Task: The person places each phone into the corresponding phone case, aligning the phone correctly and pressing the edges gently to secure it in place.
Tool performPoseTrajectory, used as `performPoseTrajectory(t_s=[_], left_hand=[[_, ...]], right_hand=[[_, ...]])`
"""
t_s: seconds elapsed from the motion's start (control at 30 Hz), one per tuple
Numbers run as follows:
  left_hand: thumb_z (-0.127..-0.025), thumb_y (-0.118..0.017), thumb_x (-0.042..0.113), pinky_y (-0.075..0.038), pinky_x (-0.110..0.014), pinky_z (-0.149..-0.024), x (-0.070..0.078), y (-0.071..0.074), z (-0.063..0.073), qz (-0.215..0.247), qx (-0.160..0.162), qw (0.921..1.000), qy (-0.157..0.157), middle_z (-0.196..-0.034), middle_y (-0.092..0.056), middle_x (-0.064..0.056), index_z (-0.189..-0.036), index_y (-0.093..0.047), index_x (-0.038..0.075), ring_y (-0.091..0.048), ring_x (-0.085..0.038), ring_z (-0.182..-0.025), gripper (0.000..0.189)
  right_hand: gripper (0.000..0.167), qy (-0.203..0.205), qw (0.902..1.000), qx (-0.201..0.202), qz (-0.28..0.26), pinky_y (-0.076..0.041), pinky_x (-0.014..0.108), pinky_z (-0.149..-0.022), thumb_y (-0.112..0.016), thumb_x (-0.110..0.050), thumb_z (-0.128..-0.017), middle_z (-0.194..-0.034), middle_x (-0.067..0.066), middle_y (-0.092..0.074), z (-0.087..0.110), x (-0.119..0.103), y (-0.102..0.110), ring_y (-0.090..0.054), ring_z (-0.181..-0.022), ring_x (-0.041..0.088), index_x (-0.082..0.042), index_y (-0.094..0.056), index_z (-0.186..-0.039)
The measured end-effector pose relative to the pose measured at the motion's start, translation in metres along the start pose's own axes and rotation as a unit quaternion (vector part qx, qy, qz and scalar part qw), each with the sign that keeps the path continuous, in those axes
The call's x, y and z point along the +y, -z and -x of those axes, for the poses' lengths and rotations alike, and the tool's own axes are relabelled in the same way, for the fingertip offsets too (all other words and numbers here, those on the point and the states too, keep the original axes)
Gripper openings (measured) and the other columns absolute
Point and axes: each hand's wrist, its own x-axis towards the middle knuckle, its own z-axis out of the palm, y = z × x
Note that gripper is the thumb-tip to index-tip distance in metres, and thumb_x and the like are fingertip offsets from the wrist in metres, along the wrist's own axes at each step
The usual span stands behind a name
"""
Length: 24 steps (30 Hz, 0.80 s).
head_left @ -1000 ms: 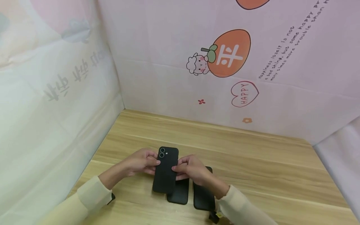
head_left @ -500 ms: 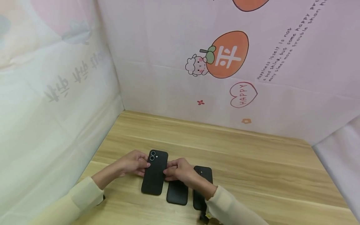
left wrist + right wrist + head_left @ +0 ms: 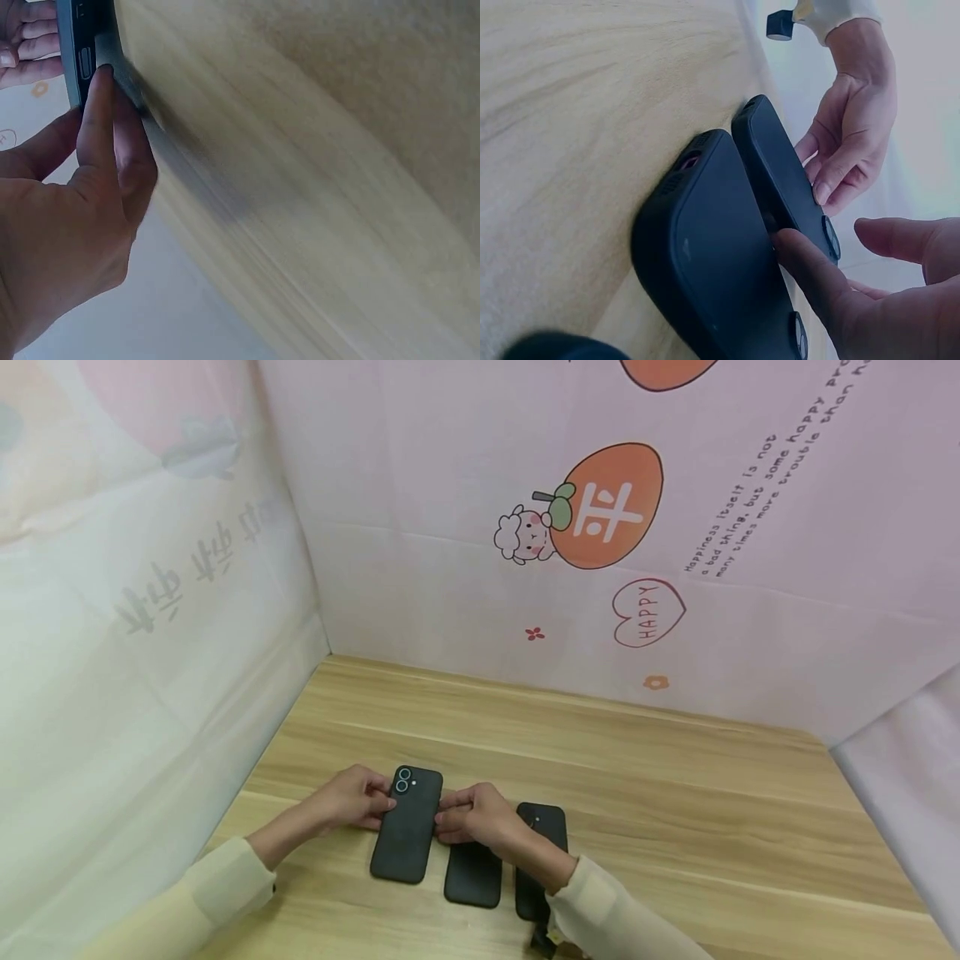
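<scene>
A black smartphone (image 3: 408,831) with two ringed camera lenses lies back up on the table, the leftmost of three in a row. At its left edge my left hand (image 3: 348,797) pinches it, thumb over the rim and a fingertip against its side. My right hand (image 3: 483,818) has its fingertips at the opposite edge; in the right wrist view its thumb (image 3: 889,238) is lifted away from the phone. Beneath that hand lies the middle phone (image 3: 472,878), its upper part hidden. The third phone (image 3: 551,828) is partly covered by my right forearm.
The wooden table (image 3: 637,793) runs back to a printed cloth wall (image 3: 420,593), with another cloth side (image 3: 172,693) on the left. A small black device (image 3: 543,940) sits at my right cuff.
Both hands have carried the smartphone left and down, from overlapping the middle phone to a spot beside it. The right thumb has come off its back. More of the middle and right phones shows.
</scene>
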Motion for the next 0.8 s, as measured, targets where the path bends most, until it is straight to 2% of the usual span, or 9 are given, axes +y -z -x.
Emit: performPoseTrajectory(t_s=[0.23, 0.43, 0.8], left_hand=[[-0.094, -0.072, -0.007, -0.065, -0.031, -0.069, 0.0034, -0.0047, 0.0007, -0.059, 0.042, 0.9973, -0.006, -0.088, -0.067, -0.01, -0.114, -0.073, -0.01, -0.069, -0.014, -0.076, 0.02], [-0.09, -0.074, -0.01, -0.063, -0.027, -0.064, 0.0069, -0.0067, 0.0005, -0.138, 0.074, 0.987, -0.036, -0.082, -0.07, -0.006, -0.117, -0.072, -0.013, -0.071, -0.015, -0.073, 0.027], [-0.088, -0.077, -0.008, -0.063, -0.027, -0.063, 0.0047, -0.0059, 0.0013, -0.138, 0.08, 0.9864, -0.039, -0.081, -0.068, -0.006, -0.118, -0.072, -0.013, -0.068, -0.013, -0.069, 0.031]], right_hand=[[0.042, -0.004, 1.0, 0.002, 0.003, -0.064, 0.045, -0.09, -0.066, 0.001, -0.101, -0.117, 0.029, -0.074, 0.0017, -0.0013, -0.002, -0.074, -0.11, 0.039, 0.019, -0.058, -0.137], [0.045, -0.008, 0.9999, -0.002, 0.006, -0.063, 0.046, -0.091, -0.067, -0.001, -0.101, -0.121, 0.03, -0.073, 0.0035, -0.0048, -0.0031, -0.073, -0.113, 0.041, 0.019, -0.055, -0.139], [0.047, -0.018, 0.9998, -0.006, 0.005, -0.063, 0.046, -0.092, -0.067, 0.0, -0.101, -0.121, 0.029, -0.073, 0.0036, -0.0076, -0.0023, -0.073, -0.113, 0.041, 0.019, -0.053, -0.142]])
